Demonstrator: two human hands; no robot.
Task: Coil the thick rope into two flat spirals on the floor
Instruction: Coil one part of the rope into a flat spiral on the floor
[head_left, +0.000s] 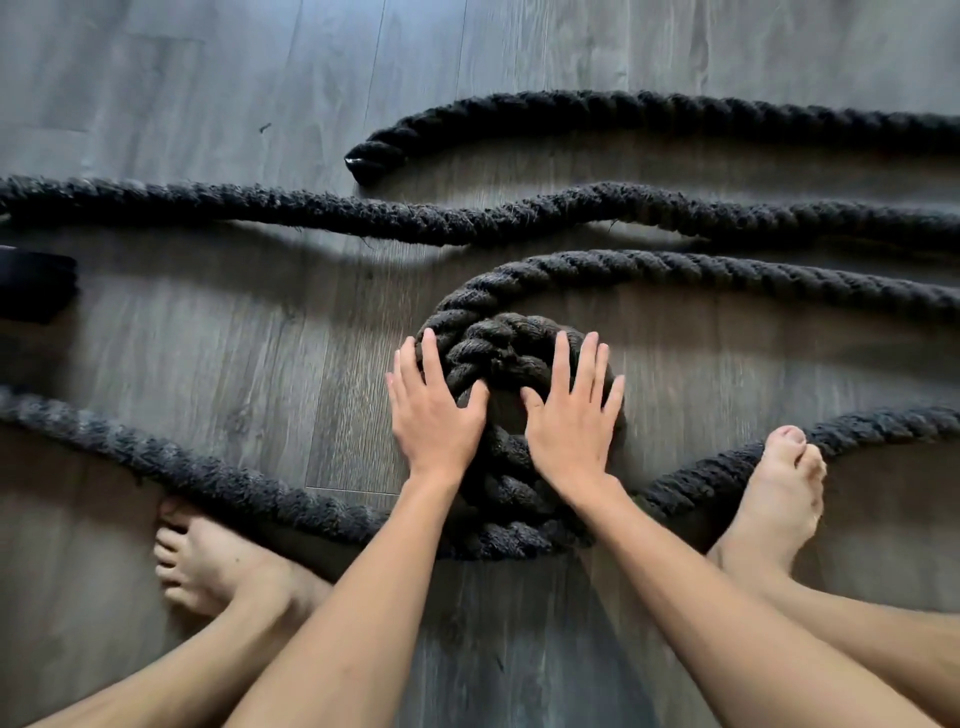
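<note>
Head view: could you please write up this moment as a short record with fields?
rope: thick, dark, lying in several runs
coil: one small spiral begun, centre
left hand: flat on coil's left side, fingers straight
right hand: flat on coil's right side, fingers straight
rope end: capped, loose at upper left
right foot: bare, touching a rope run
left foot: bare, beside the rope
floor: grey wood planks
second spiral: none in view
</note>
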